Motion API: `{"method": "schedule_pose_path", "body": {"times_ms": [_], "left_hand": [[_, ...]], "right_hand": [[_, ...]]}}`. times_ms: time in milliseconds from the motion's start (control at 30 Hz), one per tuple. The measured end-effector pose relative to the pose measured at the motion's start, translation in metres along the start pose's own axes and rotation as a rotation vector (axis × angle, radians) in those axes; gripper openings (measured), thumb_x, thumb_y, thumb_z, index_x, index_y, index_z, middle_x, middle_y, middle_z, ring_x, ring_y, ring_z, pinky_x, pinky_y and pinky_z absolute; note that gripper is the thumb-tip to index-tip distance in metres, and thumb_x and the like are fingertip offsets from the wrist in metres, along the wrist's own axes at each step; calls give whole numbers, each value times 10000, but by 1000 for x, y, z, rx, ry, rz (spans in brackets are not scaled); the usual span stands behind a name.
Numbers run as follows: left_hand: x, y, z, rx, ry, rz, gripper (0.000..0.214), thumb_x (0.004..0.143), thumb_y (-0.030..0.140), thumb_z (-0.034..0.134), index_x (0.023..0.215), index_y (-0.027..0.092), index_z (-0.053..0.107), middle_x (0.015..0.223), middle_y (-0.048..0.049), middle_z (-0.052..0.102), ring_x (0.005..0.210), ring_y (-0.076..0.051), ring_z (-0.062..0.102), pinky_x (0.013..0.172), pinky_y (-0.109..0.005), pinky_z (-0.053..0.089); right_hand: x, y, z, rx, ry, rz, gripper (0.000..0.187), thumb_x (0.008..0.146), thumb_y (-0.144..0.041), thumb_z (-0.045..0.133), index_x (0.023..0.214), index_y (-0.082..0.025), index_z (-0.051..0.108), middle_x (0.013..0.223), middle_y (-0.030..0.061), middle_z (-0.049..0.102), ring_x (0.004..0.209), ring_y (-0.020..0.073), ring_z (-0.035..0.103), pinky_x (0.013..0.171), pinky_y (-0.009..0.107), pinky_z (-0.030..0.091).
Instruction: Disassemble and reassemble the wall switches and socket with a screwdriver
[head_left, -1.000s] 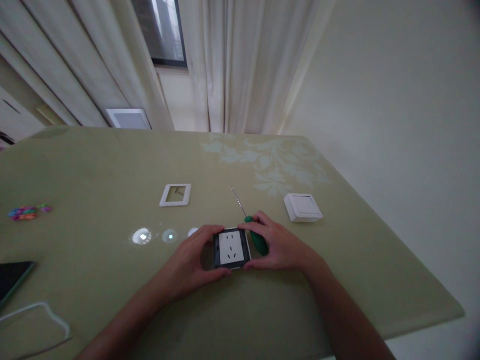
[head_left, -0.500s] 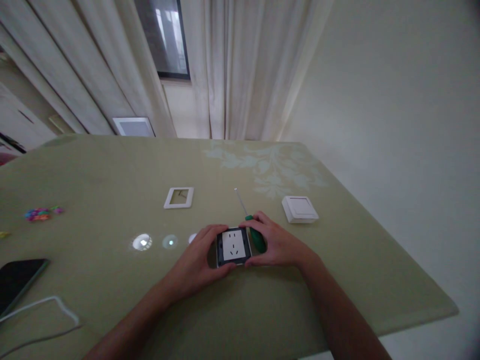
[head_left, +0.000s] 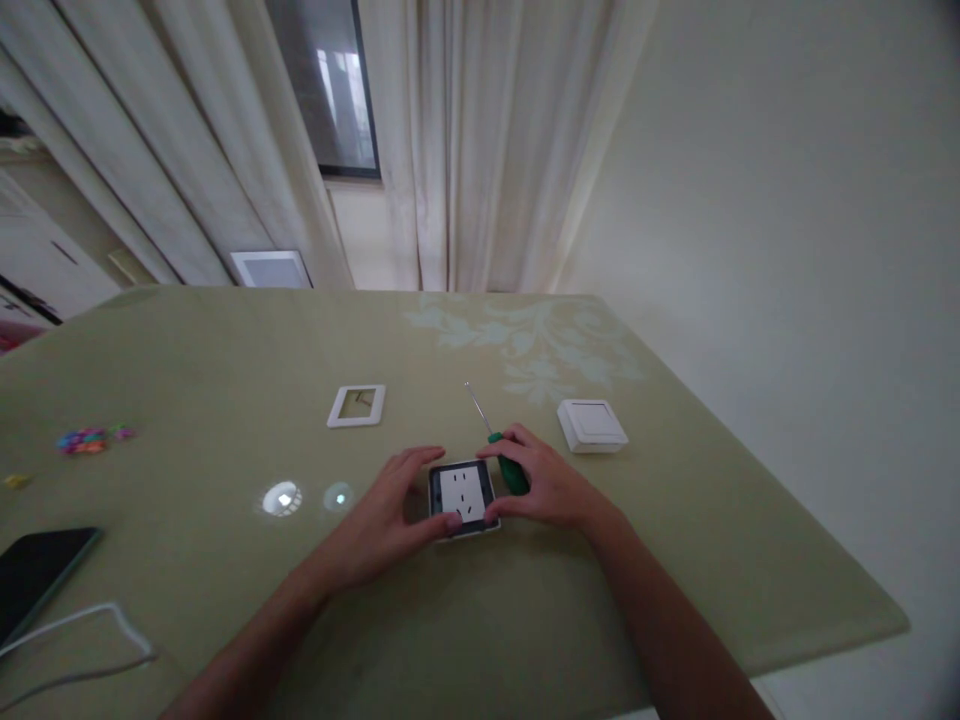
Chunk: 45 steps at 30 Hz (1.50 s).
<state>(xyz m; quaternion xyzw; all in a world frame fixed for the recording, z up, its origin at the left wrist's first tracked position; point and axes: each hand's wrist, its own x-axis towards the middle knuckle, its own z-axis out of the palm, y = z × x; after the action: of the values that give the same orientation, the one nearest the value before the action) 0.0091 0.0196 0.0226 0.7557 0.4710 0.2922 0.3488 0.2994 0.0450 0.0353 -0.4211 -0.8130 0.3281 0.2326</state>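
Note:
A wall socket point(head_left: 460, 490) with a white five-hole face and a dark surround lies face up on the table. My left hand point(head_left: 386, 520) is at its left side, thumb over the lower left of the face. Its other fingers stretch past the upper left corner, apart from the side. From the right, my right hand point(head_left: 544, 480) grips the socket, index finger at the far edge and thumb at the near right corner. Under that hand is the green handle of a screwdriver point(head_left: 512, 473), its metal shaft pointing away from me.
Beyond the hands are a white square cover frame point(head_left: 334, 412) and, to the right, a white switch box point(head_left: 592, 427). Colourful small pieces point(head_left: 88, 440), a dark phone point(head_left: 45, 570) and a white cable point(head_left: 120, 622) lie on the left of the table point(head_left: 225, 350).
My left thumb has moved up onto the socket's face, and the left fingers have loosened from its side. The view has tilted slightly upward. My right hand keeps its hold.

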Motion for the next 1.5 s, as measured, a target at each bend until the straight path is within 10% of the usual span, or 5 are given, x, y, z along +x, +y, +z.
{"method": "schedule_pose_path", "body": {"times_ms": [167, 367, 700, 967, 1500], "left_hand": [[51, -36, -62, 379, 136, -133, 422, 1020, 524, 526, 1137, 232, 807, 1074, -91, 832, 883, -272, 785, 838, -398, 631], [87, -76, -95, 606, 196, -195, 335, 909, 316, 552, 1000, 198, 852, 1140, -169, 783, 1055, -385, 753, 963, -488, 566], [75, -61, -83, 658, 198, -128, 293, 988, 301, 503, 989, 178, 769, 1074, -181, 773, 1074, -379, 701, 999, -502, 537], [4, 6, -9, 2, 177, 101, 168, 1039, 345, 625, 1036, 285, 782, 918, -14, 770, 760, -188, 657, 689, -285, 535], [-7, -11, 2, -106, 83, 145, 192, 1046, 249, 659, 1058, 333, 831, 992, -33, 792, 904, -214, 725, 766, -324, 600]], "right_hand": [[6, 10, 4, 76, 212, -42, 587, 1014, -734, 581, 1216, -215, 768, 1145, 92, 618, 1072, 240, 653, 1006, 410, 512], [9, 16, 16, 105, 260, -55, 569, 1069, -692, 508, 1174, -207, 787, 1079, 75, 624, 1036, 211, 651, 978, 370, 507], [8, 15, 12, 107, 318, -14, 535, 1094, -655, 486, 1189, -224, 788, 1082, 72, 619, 1015, 205, 641, 978, 368, 512], [5, 6, 12, 91, 364, -41, 483, 1112, -602, 485, 1204, -240, 791, 1049, 72, 629, 1035, 225, 646, 962, 373, 520], [3, 5, 14, 49, 338, -16, 496, 1110, -612, 469, 1227, -257, 794, 1073, 89, 661, 1075, 247, 662, 957, 391, 552]]}}
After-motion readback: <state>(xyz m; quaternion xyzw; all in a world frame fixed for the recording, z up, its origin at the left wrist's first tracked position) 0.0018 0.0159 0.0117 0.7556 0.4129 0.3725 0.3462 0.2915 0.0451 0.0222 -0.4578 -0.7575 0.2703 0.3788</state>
